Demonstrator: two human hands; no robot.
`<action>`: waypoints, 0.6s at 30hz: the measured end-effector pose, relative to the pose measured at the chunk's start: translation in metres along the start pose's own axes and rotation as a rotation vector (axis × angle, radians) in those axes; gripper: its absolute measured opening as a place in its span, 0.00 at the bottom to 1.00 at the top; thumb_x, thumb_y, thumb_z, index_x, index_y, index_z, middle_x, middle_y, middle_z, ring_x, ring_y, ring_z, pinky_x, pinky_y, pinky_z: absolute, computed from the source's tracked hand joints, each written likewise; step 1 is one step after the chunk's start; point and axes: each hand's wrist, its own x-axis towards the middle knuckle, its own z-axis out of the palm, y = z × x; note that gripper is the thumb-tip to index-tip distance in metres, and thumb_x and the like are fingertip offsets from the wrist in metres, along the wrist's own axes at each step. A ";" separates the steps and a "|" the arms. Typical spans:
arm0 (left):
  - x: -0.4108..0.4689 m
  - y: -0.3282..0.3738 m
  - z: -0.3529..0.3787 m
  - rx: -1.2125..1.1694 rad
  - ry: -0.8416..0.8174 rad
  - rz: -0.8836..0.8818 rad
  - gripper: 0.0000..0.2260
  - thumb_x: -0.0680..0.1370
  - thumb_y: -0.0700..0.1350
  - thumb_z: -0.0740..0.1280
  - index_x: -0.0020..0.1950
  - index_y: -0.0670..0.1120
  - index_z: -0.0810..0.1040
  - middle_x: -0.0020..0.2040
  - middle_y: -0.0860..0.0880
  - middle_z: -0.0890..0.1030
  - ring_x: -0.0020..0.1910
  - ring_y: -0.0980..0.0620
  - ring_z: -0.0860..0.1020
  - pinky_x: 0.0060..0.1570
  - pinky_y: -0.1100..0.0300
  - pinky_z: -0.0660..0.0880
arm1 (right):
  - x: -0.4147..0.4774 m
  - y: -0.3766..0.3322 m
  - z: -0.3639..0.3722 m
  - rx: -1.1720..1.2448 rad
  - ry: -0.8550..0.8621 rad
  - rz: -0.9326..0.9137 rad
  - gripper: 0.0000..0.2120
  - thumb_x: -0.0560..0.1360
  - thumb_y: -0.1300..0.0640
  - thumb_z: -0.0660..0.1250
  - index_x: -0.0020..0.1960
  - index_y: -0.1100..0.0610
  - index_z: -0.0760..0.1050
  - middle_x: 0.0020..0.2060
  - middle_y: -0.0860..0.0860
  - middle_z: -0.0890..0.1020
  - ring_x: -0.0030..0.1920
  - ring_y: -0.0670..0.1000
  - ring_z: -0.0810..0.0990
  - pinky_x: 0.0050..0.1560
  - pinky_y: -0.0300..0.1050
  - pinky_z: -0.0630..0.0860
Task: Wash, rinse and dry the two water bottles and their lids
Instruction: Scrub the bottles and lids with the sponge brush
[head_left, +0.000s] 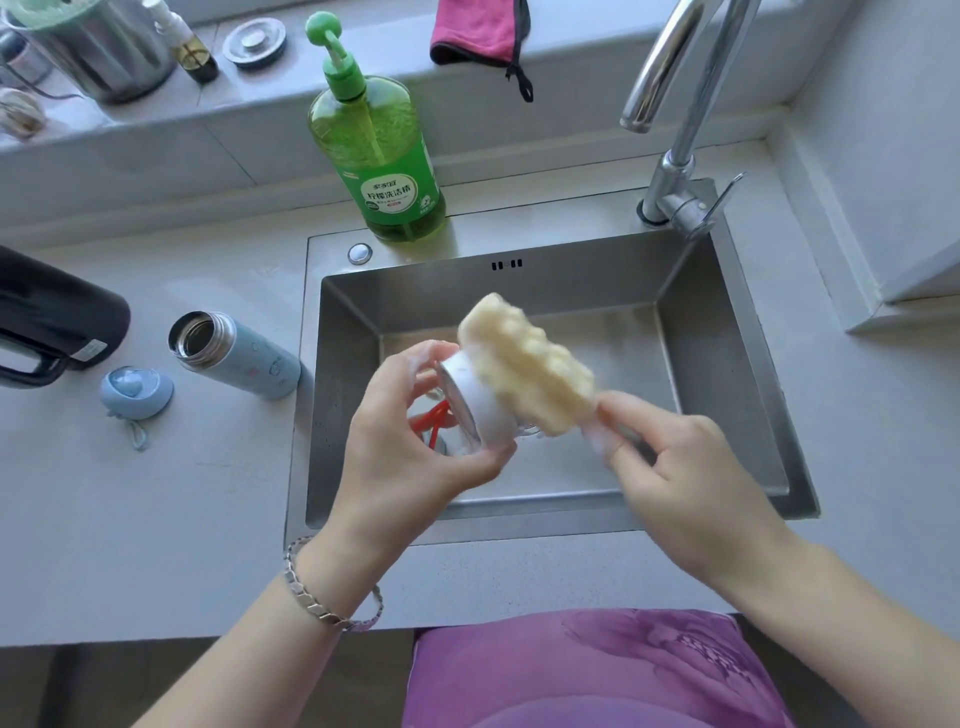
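Over the steel sink (727, 364), my left hand (410, 431) grips a white bottle lid (480, 410) with a metal rim. My right hand (675, 467) pinches the handle of a pale yellow sponge brush (524, 364), whose soapy head lies against the lid. A red cord (434, 418) shows behind my left fingers. On the counter to the left stands a light blue bottle (244, 358), open, with its blue lid (136, 391) lying beside it. The second bottle is not clearly visible.
A green dish soap pump bottle (379, 156) stands behind the sink, the chrome tap (675, 171) at back right. A black kettle (52, 322) sits far left. A pink cloth (478, 31), a metal pot (98, 52) and a small glass bottle (187, 47) are on the ledge.
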 end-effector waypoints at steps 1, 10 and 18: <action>0.000 0.000 -0.001 -0.005 0.006 0.009 0.30 0.59 0.47 0.78 0.57 0.57 0.71 0.56 0.52 0.78 0.57 0.57 0.77 0.50 0.66 0.76 | -0.002 -0.004 0.001 -0.006 -0.033 -0.021 0.06 0.78 0.55 0.61 0.44 0.51 0.75 0.23 0.48 0.66 0.25 0.48 0.61 0.26 0.39 0.55; 0.000 -0.008 -0.001 0.038 0.018 -0.012 0.31 0.56 0.46 0.75 0.55 0.62 0.69 0.55 0.50 0.73 0.52 0.61 0.75 0.44 0.74 0.71 | 0.001 -0.006 0.009 0.034 -0.050 -0.008 0.07 0.78 0.54 0.61 0.44 0.43 0.73 0.22 0.47 0.67 0.24 0.48 0.62 0.27 0.39 0.56; 0.003 -0.006 0.002 0.041 0.067 -0.016 0.30 0.54 0.51 0.74 0.54 0.58 0.71 0.55 0.54 0.74 0.53 0.60 0.76 0.49 0.70 0.72 | -0.004 -0.005 0.016 0.117 -0.032 0.045 0.07 0.78 0.54 0.60 0.45 0.50 0.76 0.23 0.48 0.63 0.26 0.47 0.59 0.28 0.41 0.56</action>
